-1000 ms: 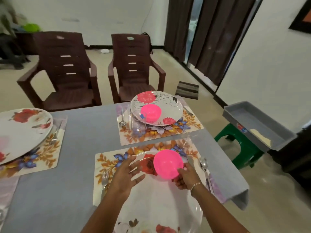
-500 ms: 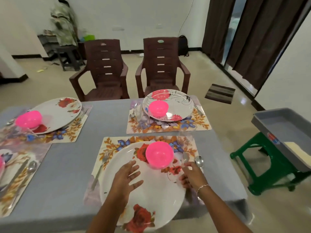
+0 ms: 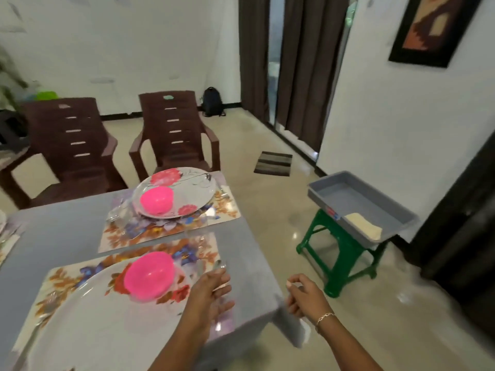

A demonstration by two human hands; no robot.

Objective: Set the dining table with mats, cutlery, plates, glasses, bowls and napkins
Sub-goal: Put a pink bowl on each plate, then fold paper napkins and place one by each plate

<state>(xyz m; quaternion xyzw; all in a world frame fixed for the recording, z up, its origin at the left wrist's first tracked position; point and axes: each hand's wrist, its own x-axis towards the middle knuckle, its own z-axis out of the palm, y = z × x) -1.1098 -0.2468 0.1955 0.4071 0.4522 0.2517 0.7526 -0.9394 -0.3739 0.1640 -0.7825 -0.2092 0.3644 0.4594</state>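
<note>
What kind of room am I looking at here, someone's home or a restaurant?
Most likely a home dining area: a grey table laid with floral mats, plates and pink bowls, two brown plastic armchairs beside it, and a curtained doorway behind.

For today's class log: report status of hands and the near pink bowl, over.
Left hand open, over right edge of near mat. Right hand loosely curled, empty, off table corner. Pink bowl on near plate, untouched. Nothing blocking.
</note>
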